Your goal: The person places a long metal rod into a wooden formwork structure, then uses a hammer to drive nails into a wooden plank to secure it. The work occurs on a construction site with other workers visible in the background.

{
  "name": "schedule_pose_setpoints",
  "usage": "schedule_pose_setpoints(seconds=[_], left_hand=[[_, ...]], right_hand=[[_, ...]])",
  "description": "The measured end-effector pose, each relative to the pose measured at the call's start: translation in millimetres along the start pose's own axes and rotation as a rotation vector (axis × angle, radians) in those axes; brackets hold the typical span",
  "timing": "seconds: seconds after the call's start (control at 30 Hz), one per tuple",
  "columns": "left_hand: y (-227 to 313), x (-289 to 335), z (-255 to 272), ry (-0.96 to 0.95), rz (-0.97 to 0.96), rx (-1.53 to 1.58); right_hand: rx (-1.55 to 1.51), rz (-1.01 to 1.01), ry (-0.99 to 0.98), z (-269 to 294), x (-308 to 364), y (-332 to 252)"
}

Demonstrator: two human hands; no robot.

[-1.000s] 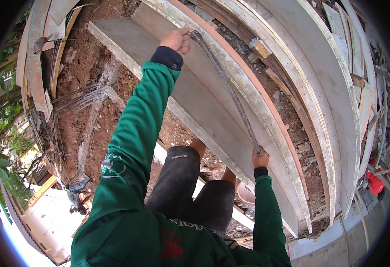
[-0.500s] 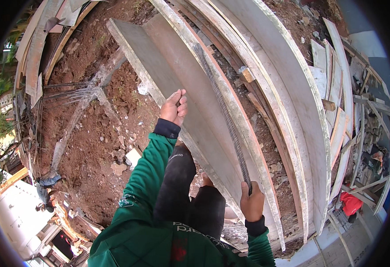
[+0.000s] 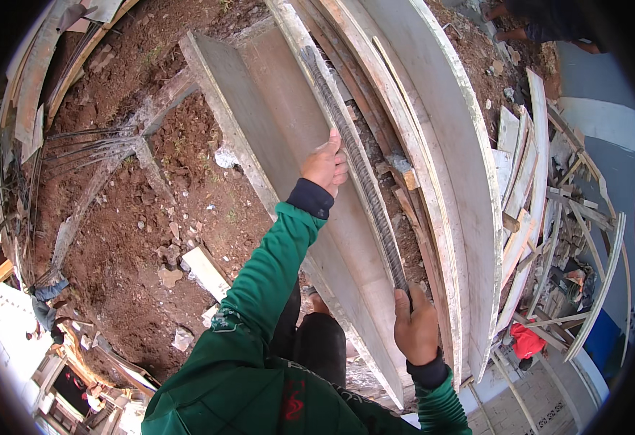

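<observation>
My right hand (image 3: 416,326) is closed around the lower end of a long dark ribbed steel bar (image 3: 361,174). The bar slants up and left along the edge of a long grey trough-shaped form (image 3: 274,94). My left hand (image 3: 324,165) is over the trough, close beside the bar's upper half. Its fingers are curled and the thumb points up; whether anything sits inside them is hidden. Both arms wear green sleeves with dark cuffs.
To the right lie more long boards (image 3: 433,145) and a wood block (image 3: 410,178). Scrap timber (image 3: 524,239) and a red cloth item (image 3: 526,341) are farther right. Reddish soil (image 3: 122,239) with rubble and thin rods (image 3: 89,141) is left. A person's limbs (image 3: 513,33) show at top right.
My left hand has moved right and slightly up, nearer the bar. The right hand keeps its hold on the bar's lower end. A person has come into view at top right.
</observation>
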State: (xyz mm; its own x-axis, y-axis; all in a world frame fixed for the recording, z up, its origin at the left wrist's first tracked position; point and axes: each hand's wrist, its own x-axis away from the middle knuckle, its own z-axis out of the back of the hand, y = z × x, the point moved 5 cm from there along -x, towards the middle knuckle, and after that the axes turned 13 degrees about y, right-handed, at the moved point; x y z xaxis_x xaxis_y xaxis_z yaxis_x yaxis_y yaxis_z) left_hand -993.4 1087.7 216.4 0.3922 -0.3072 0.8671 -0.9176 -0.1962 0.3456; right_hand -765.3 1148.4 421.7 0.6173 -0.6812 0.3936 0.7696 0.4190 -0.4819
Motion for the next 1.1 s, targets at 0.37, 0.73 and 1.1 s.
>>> schedule_pose_setpoints(seconds=[0.37,0.73,1.1], left_hand=[[65.8,-11.6,-15.8,-0.077,-0.086,-0.014],[25.8,-58.0,24.6,0.145,-0.138,-0.275],[208.9,-158.3,-19.8,0.163,-0.496,-0.530]], right_hand=[[-0.073,-0.100,-0.128,15.0,-16.3,-94.2],[0.077,0.051,0.231,-169.3,-38.8,89.6],[-0.003,-0.046,0.291,-260.7,-87.6,165.5]])
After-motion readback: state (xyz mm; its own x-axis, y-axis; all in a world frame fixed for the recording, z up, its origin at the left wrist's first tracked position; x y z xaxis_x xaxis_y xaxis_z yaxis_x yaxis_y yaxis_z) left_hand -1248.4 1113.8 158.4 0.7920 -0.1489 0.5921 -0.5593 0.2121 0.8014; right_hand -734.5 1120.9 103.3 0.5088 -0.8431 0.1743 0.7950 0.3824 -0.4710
